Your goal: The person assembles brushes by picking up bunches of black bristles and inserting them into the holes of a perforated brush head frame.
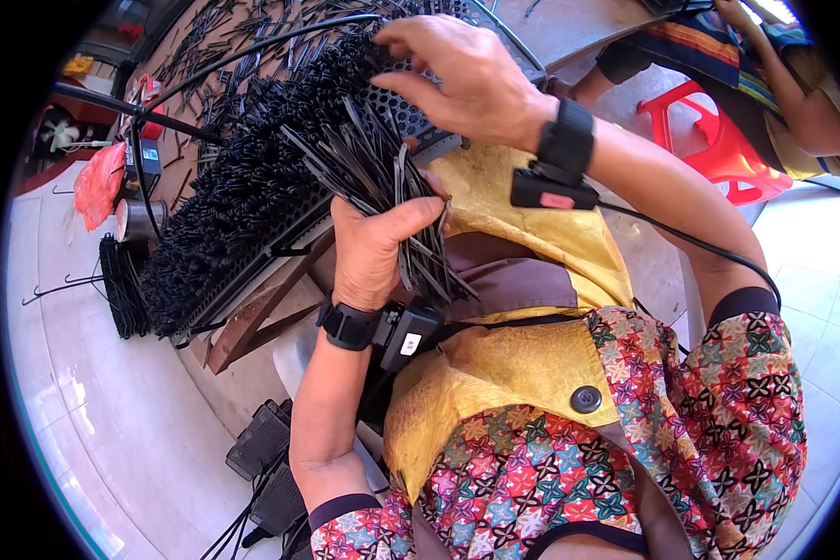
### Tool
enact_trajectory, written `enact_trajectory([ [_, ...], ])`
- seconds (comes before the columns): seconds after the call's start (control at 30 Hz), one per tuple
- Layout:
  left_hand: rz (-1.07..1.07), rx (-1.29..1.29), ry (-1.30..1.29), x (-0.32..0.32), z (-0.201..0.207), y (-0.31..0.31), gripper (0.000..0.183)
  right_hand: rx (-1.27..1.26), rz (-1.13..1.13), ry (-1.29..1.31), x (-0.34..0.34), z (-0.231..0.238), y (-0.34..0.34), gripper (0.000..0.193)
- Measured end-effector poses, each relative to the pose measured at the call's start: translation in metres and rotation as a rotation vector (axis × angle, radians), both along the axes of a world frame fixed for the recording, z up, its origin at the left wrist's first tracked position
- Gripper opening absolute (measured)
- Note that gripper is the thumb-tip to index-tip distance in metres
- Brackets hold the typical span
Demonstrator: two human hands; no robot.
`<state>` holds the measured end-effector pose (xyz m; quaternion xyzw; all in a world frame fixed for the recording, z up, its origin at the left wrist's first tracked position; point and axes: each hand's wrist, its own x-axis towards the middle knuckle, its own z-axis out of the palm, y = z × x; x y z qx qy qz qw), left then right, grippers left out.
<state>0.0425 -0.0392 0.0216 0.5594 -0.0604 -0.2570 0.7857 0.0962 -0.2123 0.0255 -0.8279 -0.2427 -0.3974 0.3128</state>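
Note:
My left hand (383, 243) is closed round a loose bundle of thin black strips (355, 163), thumb across the front. Their ends fan out above the fist and poke out below it. My right hand (462, 79) hovers beyond the bundle, thumb and fingers apart, with nothing visible between them. It is over the edge of a black perforated tray (406, 117). Left of both hands, a dense heap of black looped strips (243, 177) covers most of that tray. What exactly the strips are, I cannot tell.
Loose black strips lie over a brown tabletop (182, 51) behind the heap, crossed by a black metal bar (173, 121). At left hang a red plastic bag (100, 187) and black strips on hooks (123, 285). Another person sits upper right near a red stool (709, 140).

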Motion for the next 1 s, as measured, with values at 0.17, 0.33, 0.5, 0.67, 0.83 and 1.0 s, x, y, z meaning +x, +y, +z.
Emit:
enact_trajectory([
  [0.17,0.003,-0.013,-0.037,0.008,0.004,-0.005,0.052,0.301,0.094,0.394,-0.049,-0.006,-0.011,0.023],
  [0.33,0.049,-0.079,-0.005,0.008,0.006,-0.011,0.048,0.695,0.231,1.001,-0.084,-0.010,-0.015,0.039],
  [0.5,0.142,-0.105,-0.024,0.013,0.002,-0.021,0.047,0.800,0.460,1.266,-0.102,-0.020,-0.003,0.077],
  [0.67,0.225,-0.087,-0.059,0.013,0.001,-0.028,0.045,0.798,0.567,1.423,-0.094,-0.011,0.009,0.054],
  [0.83,0.294,-0.176,-0.049,0.017,0.004,-0.025,0.045,0.546,0.595,1.571,-0.071,-0.005,0.002,0.028],
  [1.0,0.206,-0.247,-0.060,0.013,0.003,-0.022,0.052,0.558,0.553,1.624,-0.068,0.010,0.000,0.013],
])
